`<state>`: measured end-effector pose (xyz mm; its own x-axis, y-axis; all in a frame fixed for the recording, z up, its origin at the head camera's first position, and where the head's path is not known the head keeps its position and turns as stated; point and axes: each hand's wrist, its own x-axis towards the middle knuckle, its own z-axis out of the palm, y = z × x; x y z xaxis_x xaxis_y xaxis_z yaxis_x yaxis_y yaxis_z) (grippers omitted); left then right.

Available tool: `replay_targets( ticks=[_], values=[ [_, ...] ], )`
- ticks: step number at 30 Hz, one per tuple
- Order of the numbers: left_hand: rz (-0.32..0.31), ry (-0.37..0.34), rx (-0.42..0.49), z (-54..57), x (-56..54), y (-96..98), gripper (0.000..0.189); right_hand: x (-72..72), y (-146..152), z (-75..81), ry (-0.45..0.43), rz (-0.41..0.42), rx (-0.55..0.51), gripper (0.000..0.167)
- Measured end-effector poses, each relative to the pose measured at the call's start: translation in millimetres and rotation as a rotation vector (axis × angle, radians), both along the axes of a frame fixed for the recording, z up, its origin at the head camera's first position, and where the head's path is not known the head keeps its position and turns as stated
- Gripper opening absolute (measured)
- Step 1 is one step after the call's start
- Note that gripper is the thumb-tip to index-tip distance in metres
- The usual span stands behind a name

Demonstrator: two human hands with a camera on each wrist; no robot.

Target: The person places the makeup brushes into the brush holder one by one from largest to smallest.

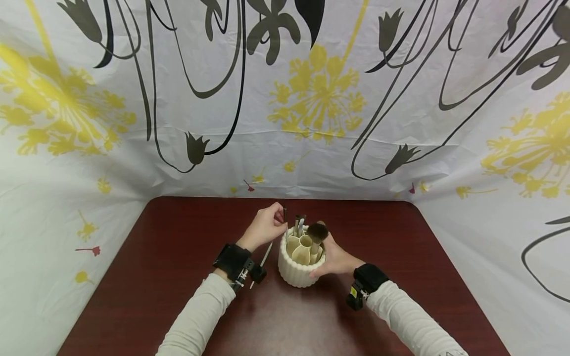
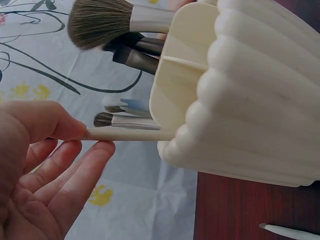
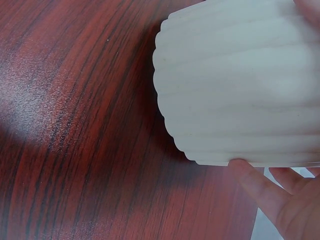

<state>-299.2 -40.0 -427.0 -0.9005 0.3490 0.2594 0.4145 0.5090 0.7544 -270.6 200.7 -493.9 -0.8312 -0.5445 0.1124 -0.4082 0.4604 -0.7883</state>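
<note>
A cream ribbed makeup brush holder (image 1: pixel 297 275) with several compartments stands upright on the table. My left hand (image 1: pixel 265 227) is at its left rim, pinching a makeup brush by its pale handle (image 2: pixel 131 134) between thumb and fingertips. The handle's lower end reaches inside the rim; its upper end is hidden by my fingers in the left wrist view. Around the holder's right side, my right hand (image 1: pixel 339 257) grips the wall, thumb on the near side. A large fluffy brush (image 1: pixel 317 231) and several smaller brushes (image 2: pixel 137 60) stand in the compartments, bristles up.
A thin white-handled brush (image 2: pixel 291 232) lies on the dark red wood table (image 1: pixel 178 257), left of the holder and partly under my left wrist in the head view. Behind the table hangs a white cloth (image 1: pixel 267 163) with yellow and grey flowers.
</note>
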Motion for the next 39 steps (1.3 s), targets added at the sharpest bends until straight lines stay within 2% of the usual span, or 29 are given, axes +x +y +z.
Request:
replay_targets(
  ticks=[11,20,26,39],
  values=[
    [-0.013,-0.035,-0.032,-8.5,-0.1,0.7,0.021,-0.1,-0.9,1.7,-0.024,-0.017,0.014,0.114],
    [-0.037,0.003,-0.054,-14.1,-1.6,3.6,0.022,0.1,-0.9,1.6,-0.033,-0.024,0.016,0.113],
    [-0.04,0.007,-0.051,-16.8,-0.7,4.6,0.021,0.0,-1.0,0.5,-0.008,-0.017,0.01,0.112],
    [-0.073,0.031,-0.047,-16.6,-0.9,3.2,0.022,1.0,-1.2,0.5,0.0,-0.003,0.002,0.111]
  ],
)
